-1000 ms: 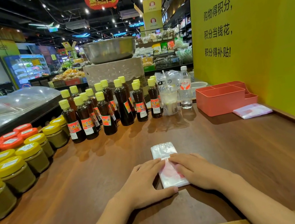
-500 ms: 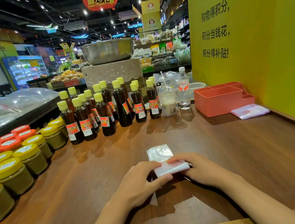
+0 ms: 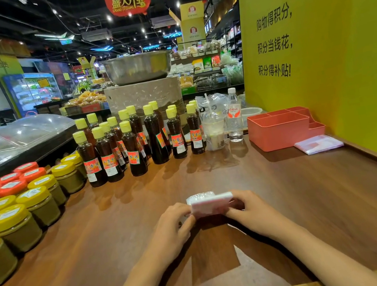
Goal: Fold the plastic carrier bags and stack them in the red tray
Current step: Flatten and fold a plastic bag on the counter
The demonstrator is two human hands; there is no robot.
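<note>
Two hands on one small packet. Desk (image 3: 317, 195): broad dark wood, both forearms reaching in over its near edge. Red tray (image 3: 278, 132): far right of the grip, well apart, against the yellow wall; another folded bag (image 3: 318, 143) lies just beside it. Left hand (image 3: 172, 229) and right hand (image 3: 253, 214) each pinch an end of the folded carrier bag (image 3: 211, 204), held between them just above the desk. Judgement: thin film, very light, limp and slippery, likely to spring open if released. Best held across the folded edges, thumb over, fingers under, with layers kept pressed together.
</note>
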